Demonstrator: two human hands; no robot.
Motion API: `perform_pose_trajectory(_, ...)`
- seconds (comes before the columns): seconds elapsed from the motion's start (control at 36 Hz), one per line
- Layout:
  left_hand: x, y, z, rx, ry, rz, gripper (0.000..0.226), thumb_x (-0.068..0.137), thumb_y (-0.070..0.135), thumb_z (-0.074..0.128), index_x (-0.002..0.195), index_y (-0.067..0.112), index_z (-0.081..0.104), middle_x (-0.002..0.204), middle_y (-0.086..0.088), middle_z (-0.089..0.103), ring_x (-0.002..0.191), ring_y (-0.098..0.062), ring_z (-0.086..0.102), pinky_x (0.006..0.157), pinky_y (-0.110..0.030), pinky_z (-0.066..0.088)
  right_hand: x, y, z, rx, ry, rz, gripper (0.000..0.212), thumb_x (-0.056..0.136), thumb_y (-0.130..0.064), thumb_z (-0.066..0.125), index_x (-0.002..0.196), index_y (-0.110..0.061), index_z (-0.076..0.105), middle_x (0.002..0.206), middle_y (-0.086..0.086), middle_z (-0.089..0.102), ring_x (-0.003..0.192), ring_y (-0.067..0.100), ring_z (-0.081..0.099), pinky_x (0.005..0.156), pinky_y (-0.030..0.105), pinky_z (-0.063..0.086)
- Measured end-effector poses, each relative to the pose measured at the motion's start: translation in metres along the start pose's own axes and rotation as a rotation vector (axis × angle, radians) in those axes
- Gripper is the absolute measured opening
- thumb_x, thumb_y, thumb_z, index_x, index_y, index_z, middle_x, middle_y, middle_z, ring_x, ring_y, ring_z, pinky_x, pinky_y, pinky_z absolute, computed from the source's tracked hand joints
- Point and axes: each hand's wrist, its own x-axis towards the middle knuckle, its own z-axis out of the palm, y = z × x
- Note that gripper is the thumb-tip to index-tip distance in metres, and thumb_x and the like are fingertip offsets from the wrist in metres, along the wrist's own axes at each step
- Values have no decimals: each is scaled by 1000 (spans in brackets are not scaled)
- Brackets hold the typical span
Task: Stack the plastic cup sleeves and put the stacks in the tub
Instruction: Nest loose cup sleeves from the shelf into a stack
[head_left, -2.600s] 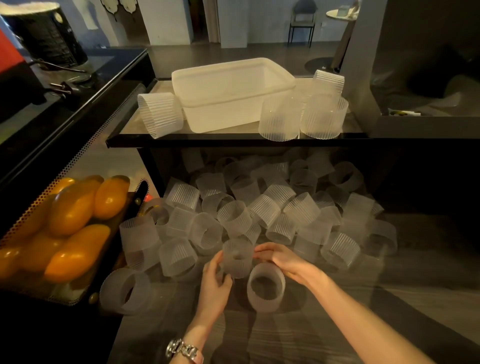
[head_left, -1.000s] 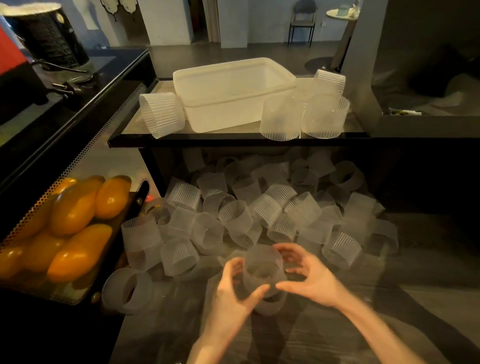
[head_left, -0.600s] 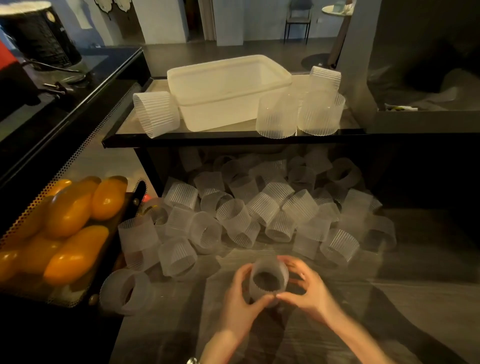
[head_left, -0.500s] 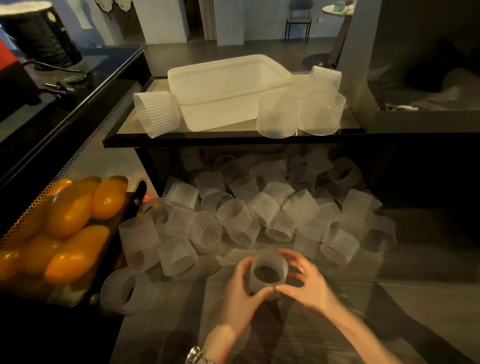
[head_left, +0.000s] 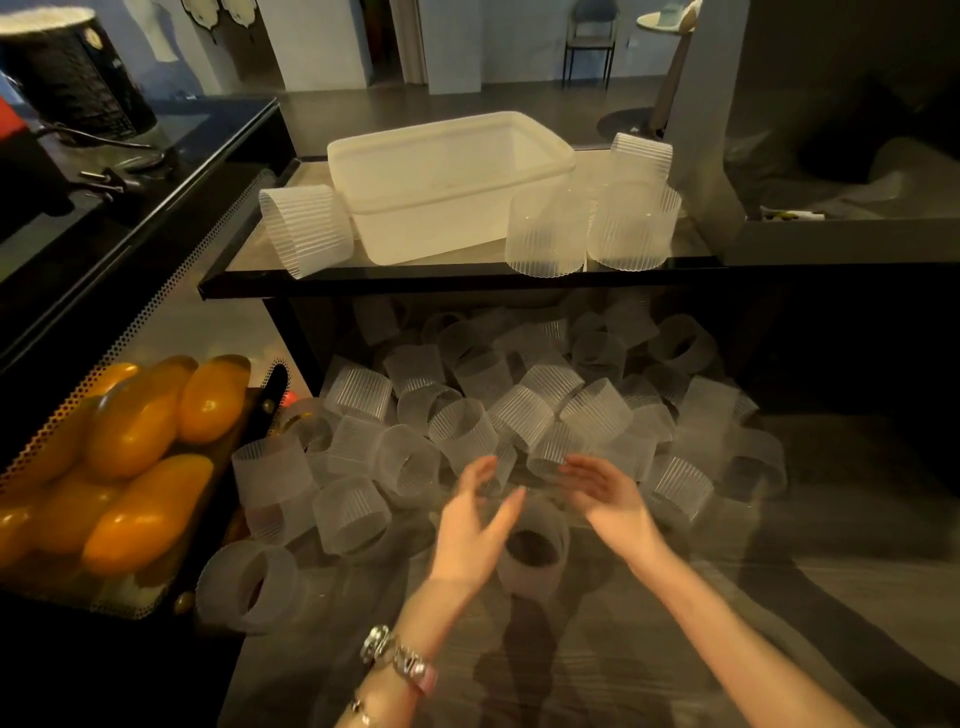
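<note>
Spread hands (head_left: 478, 525) flank upright sleeve (head_left: 532, 551)

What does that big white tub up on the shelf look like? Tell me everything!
The tub is a rectangular bin of milky white, see-through plastic with rounded corners and a thick rolled rim. It stands upright and open on the upper shelf, turned a little askew, and looks empty. A ribbed sleeve stack leans at its left side; another stack stands at its right front corner, though whether either touches it is unclear. Neither hand is near it.
</note>
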Motion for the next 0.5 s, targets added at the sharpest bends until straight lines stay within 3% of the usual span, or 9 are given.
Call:
perform_pose_trajectory(0.06,15,12,-2,54,-3,28,46,88,30,60,131,23,43,127,10,49,118,-17,51,102,-30,41,10,-7,6,54,56,46,36,87,10,53,123,7,50,122,23,58,96,13,61,79,17,49)
perform_pose_trajectory(0.11,32,20,0,121,-11,63,48,90,29,59,134,21,40,132,5,47,123,-19,46,103,-25,35,20,-15,12,144,86,123,39,90,3,53,128,3,48,124,18,57,104,20,55,80,24,48)
perform_pose_trajectory(0.17,49,26,4,198,-25,96,54,91,29,57,139,16,35,142,-1,40,133,-16,35,104,-16,24,28,-20,19,237,94,204,40,91,0,53,130,0,46,119,13,56,97,20,54,74,23,48)
perform_pose_trajectory(0.22,62,30,6,272,-44,122,59,92,31,54,143,15,29,149,-2,32,138,-15,25,105,-18,18,33,-25,25,297,91,230,37,91,0,51,127,-1,46,111,11,58,85,19,56,65,19,49)
perform_pose_trajectory(0.31,73,30,10,352,-102,117,63,93,32,52,145,13,23,152,-5,26,140,-19,20,109,-25,20,37,-28,30,374,92,256,22,92,-1,51,109,-15,49,89,2,60,74,14,57,64,25,48)
perform_pose_trajectory(0.39,78,30,12,434,-150,78,65,93,34,51,146,11,21,150,-8,29,139,-23,24,109,-31,25,39,-30,31,424,100,270,20,92,-1,50,94,-21,49,83,-1,57,73,12,56,65,26,46)
perform_pose_trajectory(0.44,79,29,13,430,-159,39,64,94,35,51,146,12,22,148,-9,33,138,-23,26,108,-32,27,39,-30,30,454,80,275,19,92,0,49,101,-16,51,81,1,57,73,13,56,66,28,46)
perform_pose_trajectory(0.5,78,27,13,421,-160,28,62,94,33,51,145,11,24,148,-9,34,138,-22,26,108,-31,27,39,-30,28,477,62,278,23,92,0,49,114,-7,51,80,3,57,76,14,58,75,38,49)
